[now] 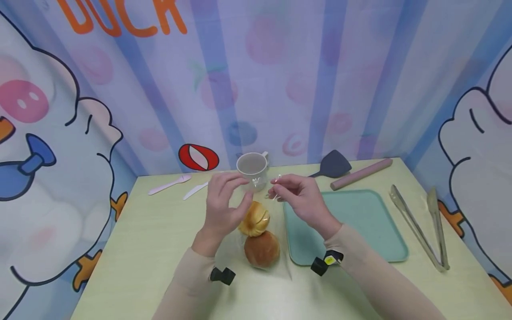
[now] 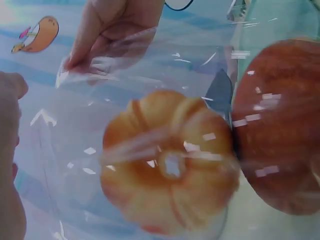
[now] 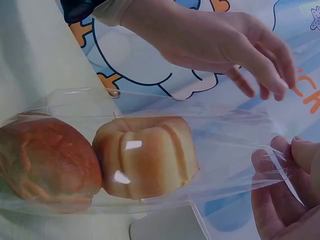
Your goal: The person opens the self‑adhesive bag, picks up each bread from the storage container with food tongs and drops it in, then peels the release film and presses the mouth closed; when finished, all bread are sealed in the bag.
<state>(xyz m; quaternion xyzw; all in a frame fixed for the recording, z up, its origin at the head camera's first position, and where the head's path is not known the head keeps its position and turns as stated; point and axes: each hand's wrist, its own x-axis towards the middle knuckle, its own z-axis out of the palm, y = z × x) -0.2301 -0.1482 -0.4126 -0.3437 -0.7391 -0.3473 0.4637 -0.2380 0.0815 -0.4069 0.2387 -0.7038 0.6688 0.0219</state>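
A clear plastic bag [image 3: 232, 135] holds a brown round bun [image 1: 262, 250] and a yellow ridged roll [image 1: 254, 220], one against the other. The right hand [image 1: 302, 198] pinches the top edge of the bag between thumb and fingers. Beside the bag's mouth, the left hand [image 1: 224, 205] is held up with its fingers loosely bent and apart. In the right wrist view, the left hand [image 3: 225, 47] is clear of the plastic. The left wrist view shows the yellow roll [image 2: 135, 185] and the brown bun [image 2: 280, 125] through the shiny film.
A white mug [image 1: 256, 171] stands behind the hands. The green tray [image 1: 360, 226] lies at the right, with metal tongs [image 1: 418, 229] beyond it. A dark spatula [image 1: 335, 164] and a pink rolling pin [image 1: 362, 174] lie behind it. At back left are a pink fork [image 1: 170, 184] and a knife [image 1: 195, 190].
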